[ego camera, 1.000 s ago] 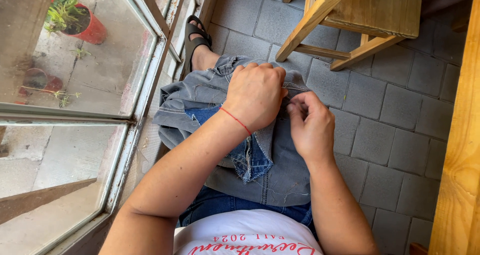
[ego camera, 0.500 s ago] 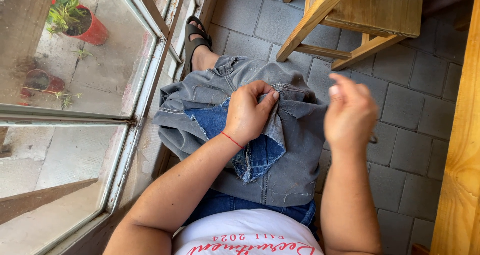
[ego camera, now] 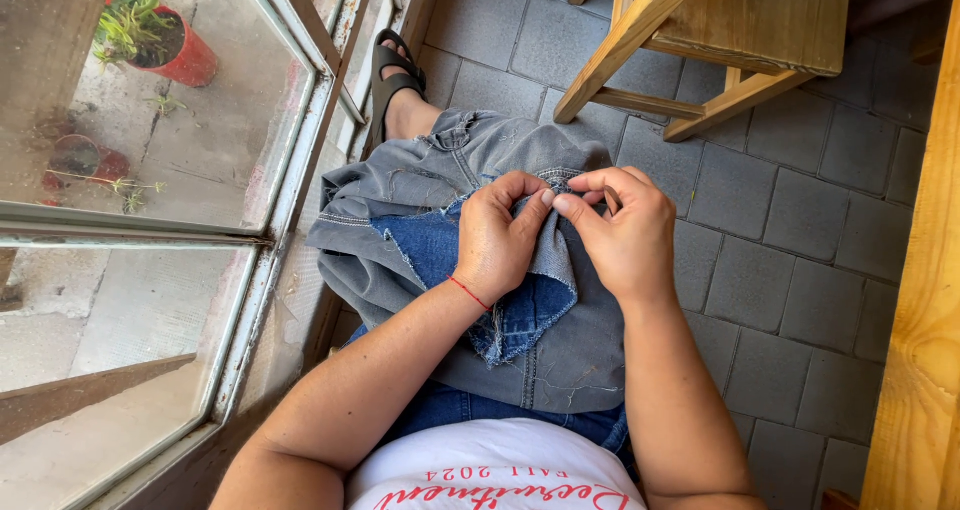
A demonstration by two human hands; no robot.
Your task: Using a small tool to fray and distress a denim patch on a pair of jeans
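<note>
A faded grey denim garment [ego camera: 560,340] lies bunched across the person's lap, with a frayed piece of darker blue denim [ego camera: 440,255] tucked in its folds. The left hand [ego camera: 500,240] curls closed, gripping the cloth where grey meets blue, and the right hand [ego camera: 625,235], just beside it, pinches the grey edge between thumb and forefinger. A pale wooden stool [ego camera: 730,40] stands far right on the grey paved floor [ego camera: 800,230]; a red flowerpot [ego camera: 180,55] sits beyond the window, far left.
</note>
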